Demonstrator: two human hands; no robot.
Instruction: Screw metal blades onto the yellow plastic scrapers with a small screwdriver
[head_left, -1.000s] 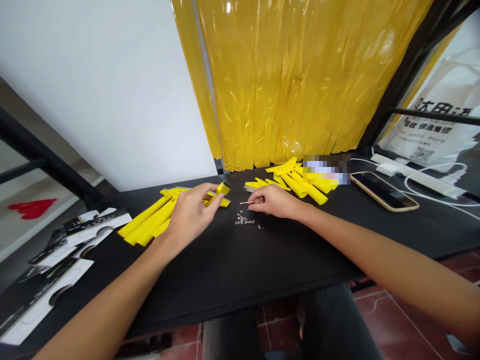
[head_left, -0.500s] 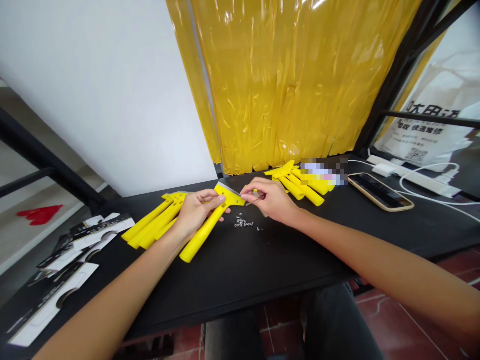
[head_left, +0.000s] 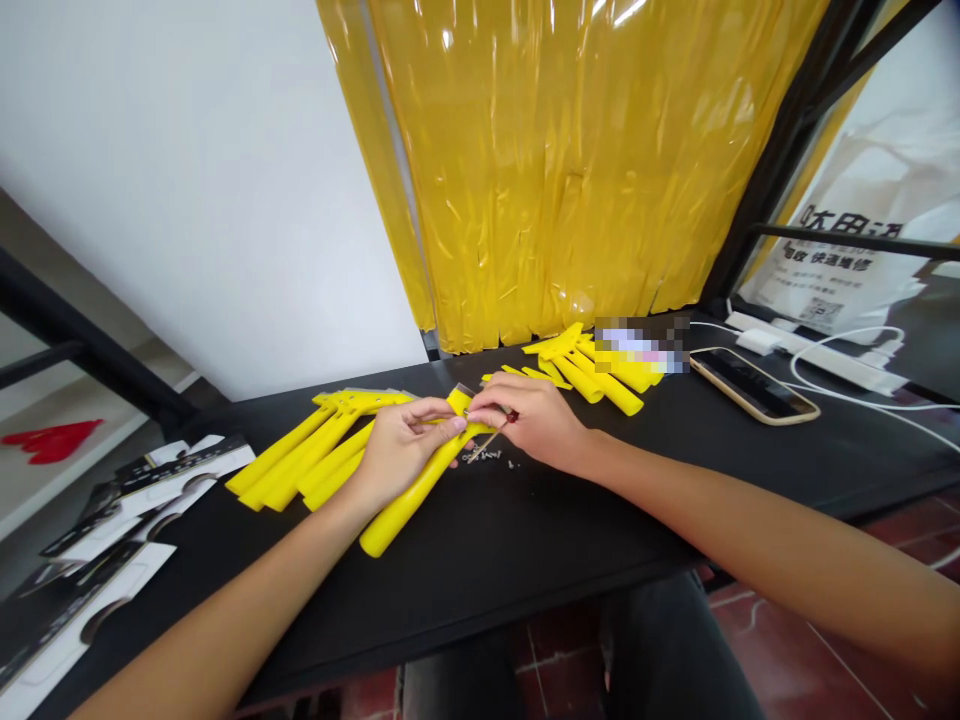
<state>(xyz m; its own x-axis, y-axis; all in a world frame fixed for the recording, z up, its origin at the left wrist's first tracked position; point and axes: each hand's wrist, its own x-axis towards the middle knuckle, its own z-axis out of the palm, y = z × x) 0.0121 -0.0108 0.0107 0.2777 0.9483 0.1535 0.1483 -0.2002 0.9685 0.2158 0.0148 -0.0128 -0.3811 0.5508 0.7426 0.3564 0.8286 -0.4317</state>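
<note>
Yellow scraper [head_left: 409,505] is sitting at the centre of the frame, its handle slanting down toward the lower left, its head pointing up and rightward between both hands. Left hand [head_left: 409,440] is grasping it close under the head, thumb lying along the top. Right hand [head_left: 540,415] is pressing bunched fingertips against the head and is also gripping a thin rod-like tool [head_left: 489,442], reddish at one end, its shaft slanting down and leftward; fingers are hiding the exact contact.

Just below the right hand, small screws [head_left: 491,455] are lying loose on the black desk [head_left: 525,540], partly hidden by scraper and tool. Left of centre, a row of similar scrapers [head_left: 300,455] is lying with handles fanning toward the lower left. Right of centre, more yellow handles [head_left: 611,390] are heaping up, a pixelated patch covering some; small yellow strips [head_left: 551,372] are lying beside them, just behind the right hand.

Black-and-white cards [head_left: 120,610] are overlapping along the left edge. Toward the right edge, a phone [head_left: 754,385] is lying face up near a white power strip [head_left: 817,350]. Yellow plastic curtain [head_left: 585,180] is hanging across the upper middle.
</note>
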